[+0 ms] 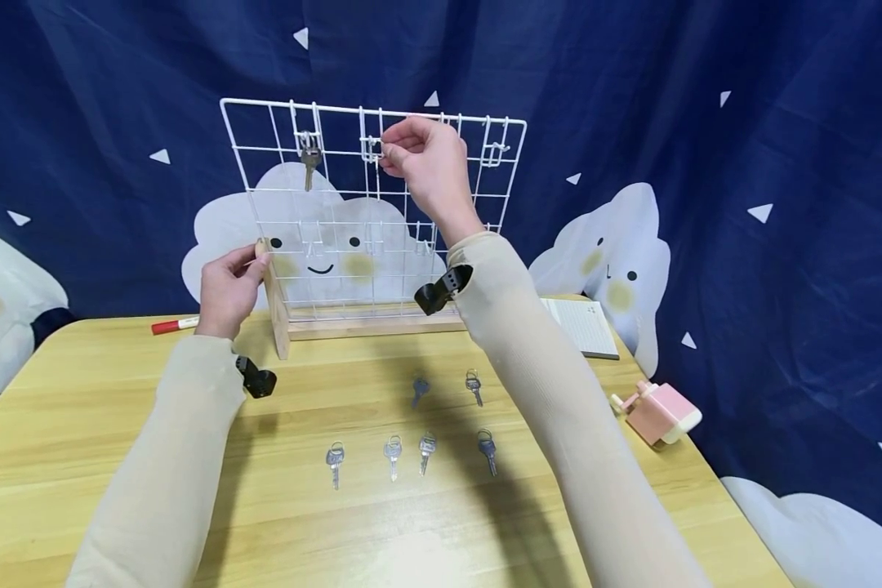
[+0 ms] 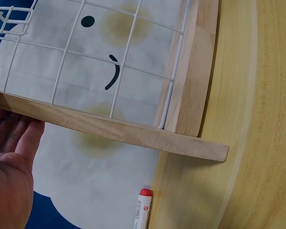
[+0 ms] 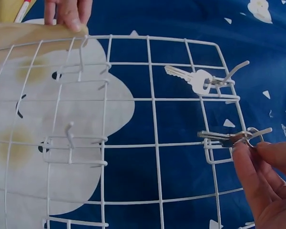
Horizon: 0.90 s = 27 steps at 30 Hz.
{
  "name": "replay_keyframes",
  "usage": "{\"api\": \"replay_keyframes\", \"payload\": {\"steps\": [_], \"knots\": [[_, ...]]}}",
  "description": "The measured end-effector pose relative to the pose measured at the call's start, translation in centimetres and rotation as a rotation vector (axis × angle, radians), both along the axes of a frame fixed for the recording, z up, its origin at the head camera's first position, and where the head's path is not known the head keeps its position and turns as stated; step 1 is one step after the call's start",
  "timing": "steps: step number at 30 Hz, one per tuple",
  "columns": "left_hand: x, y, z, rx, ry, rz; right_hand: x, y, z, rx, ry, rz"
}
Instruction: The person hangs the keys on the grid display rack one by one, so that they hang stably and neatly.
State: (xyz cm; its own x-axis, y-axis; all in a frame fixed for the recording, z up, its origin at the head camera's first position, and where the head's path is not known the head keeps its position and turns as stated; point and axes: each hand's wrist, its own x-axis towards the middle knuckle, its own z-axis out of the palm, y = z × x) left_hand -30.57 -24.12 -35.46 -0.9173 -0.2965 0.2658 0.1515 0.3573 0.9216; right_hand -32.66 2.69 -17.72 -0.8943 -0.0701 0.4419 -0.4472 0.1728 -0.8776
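1. Beige sleeves reach past us over the tabletop, and between them lie six loose keys, four nearer and two further off, spaced apart, perhaps so each can be lifted singly.
2. Over on the left, our left hand pinches the wooden post at the edge of the wire grid, thumb and fingers on opposite faces, likely steadying it against any push.
3. Up high, our right hand pinches a silver key near its ring, right at an upper hook; whether the ring is over the prong, we can't tell.
4. Just left of that, a hung key dangles blade down, its weight apparently keeping it settled.
5. Out at the sides, a red-capped marker, a notepad and a pink box with a crank sit well apart from the keys, seemingly out of our way.
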Motion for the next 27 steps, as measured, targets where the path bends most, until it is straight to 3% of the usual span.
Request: {"api": "replay_keyframes", "payload": {"steps": [7, 15, 22, 27], "knots": [[0.0, 0.1, 0.0, 0.007, -0.009, 0.005, 0.4, 0.6, -1.1, 0.039, 0.04, 0.008], [0.1, 0.2, 0.3, 0.034, -0.008, 0.005, 1.4, 2.2, -2.7, 0.279, 0.141, -0.045], [0.0, 0.1, 0.2, 0.034, -0.014, 0.001, 3.0, 3.5, -5.0, 0.353, 0.147, 0.024], [0.0, 0.0, 0.1, 0.026, -0.018, -0.002, 3.5, 4.8, -7.2, 0.425, 0.093, 0.066]]}}
